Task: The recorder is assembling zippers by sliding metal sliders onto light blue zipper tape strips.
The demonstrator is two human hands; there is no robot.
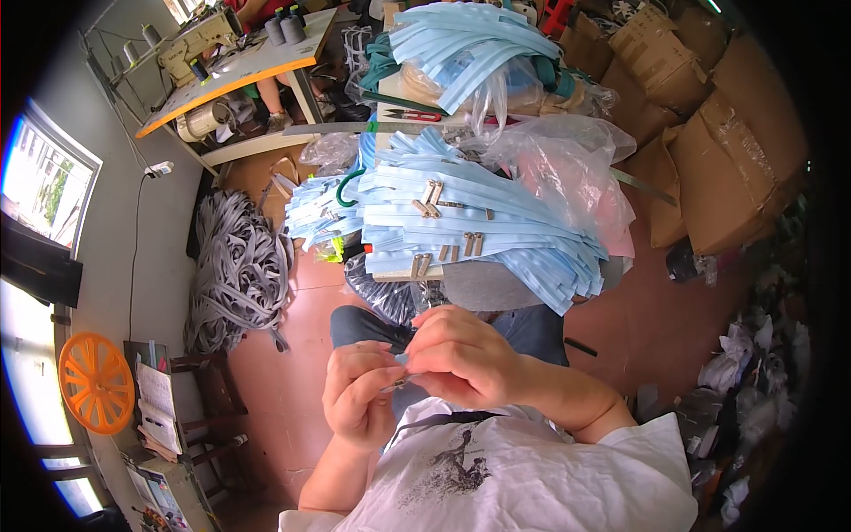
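My left hand (pixel 359 390) and my right hand (pixel 465 355) meet in front of my lap, fingertips almost touching. Both are closed in a pinch on a small light blue zipper end (pixel 402 360), mostly hidden by the fingers. A bit of metal (pixel 399 384) shows below it between the fingertips; its kind is too small to tell. Beyond my hands, a fanned pile of light blue zipper strips (pixel 479 213) covers the work surface. Small metal pieces (pixel 428 199), like zipper pulls, lie on it in several groups.
Clear plastic (pixel 567 146) covers the pile's right side. More blue strips (pixel 470 40) lie farther back, near red-handled scissors (pixel 413 114). Grey strips (pixel 238 270) are heaped on the floor at left. Cardboard boxes (pixel 727 168) stand right. A person sits behind a sewing machine (pixel 199 44).
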